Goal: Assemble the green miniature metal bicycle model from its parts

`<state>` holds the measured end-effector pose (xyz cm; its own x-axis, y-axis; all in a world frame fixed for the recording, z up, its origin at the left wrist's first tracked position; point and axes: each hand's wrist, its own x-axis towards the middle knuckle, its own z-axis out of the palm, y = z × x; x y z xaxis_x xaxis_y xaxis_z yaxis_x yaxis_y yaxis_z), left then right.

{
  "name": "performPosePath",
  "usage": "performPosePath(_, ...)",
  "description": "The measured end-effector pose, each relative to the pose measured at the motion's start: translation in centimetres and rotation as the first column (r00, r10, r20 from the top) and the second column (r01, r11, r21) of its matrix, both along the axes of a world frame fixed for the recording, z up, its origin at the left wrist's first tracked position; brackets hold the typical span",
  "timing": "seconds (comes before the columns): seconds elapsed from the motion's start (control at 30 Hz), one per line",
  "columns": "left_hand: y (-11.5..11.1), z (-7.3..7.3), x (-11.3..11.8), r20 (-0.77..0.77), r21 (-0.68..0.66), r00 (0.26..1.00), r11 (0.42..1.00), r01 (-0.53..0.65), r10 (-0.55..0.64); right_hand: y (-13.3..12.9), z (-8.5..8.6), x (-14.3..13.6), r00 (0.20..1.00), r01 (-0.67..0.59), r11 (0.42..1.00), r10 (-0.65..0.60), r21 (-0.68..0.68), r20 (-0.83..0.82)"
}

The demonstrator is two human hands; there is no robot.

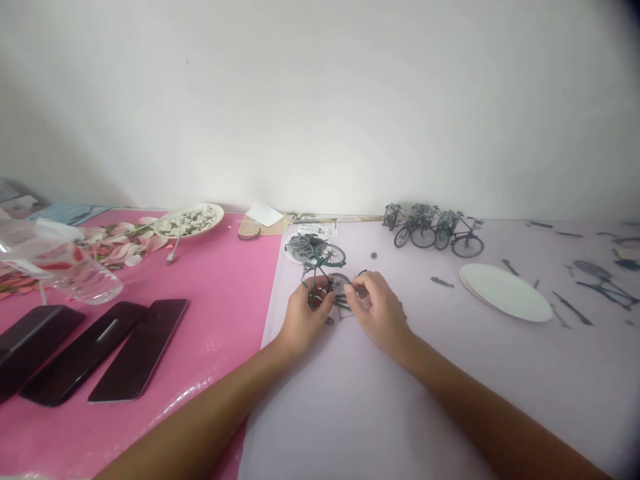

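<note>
The left hand (306,319) held a model bicycle (323,283) in a narrow grip above the pale tabletop (345,413), while the right hand (377,308) met its wheel side, fingertips nearly closed, left of the white plate (505,292).

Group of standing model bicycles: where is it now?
In the head view, the bicycles stand right of center near the wall, beyond the right hand and left of the white oval plate.
</note>
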<state>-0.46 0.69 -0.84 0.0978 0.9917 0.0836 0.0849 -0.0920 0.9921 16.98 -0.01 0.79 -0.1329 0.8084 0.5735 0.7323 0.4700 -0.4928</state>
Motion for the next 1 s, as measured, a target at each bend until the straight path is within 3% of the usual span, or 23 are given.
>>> performPosePath(0.2, 0.21, -0.38, -0.15, -0.006, 0.004, 0.999, 0.999, -0.033, 0.033, -0.27, -0.20, 0.11, 0.997, -0.074, 0.995, 0.073, -0.059, -0.018)
performPosePath(0.67, 0.14, 0.03, -0.07, 0.020, 0.012, 0.999, 0.999, -0.030, 0.030, -0.16, 0.02, -0.01, 0.998, -0.018, 0.997, 0.023, -0.074, 0.056)
performPosePath(0.87, 0.20, -0.13, -0.15, -0.014, 0.030, 0.999, 0.998, -0.046, 0.046, -0.53, 0.25, 0.02, 0.997, -0.058, 0.986, 0.049, -0.158, -0.063)
performPosePath(1.0, 0.24, -0.15, -0.21, -0.028, 0.041, 0.998, 0.997, -0.058, 0.060, -0.42, 0.05, 0.02, 0.998, -0.040, 0.987, 0.034, -0.157, -0.044)
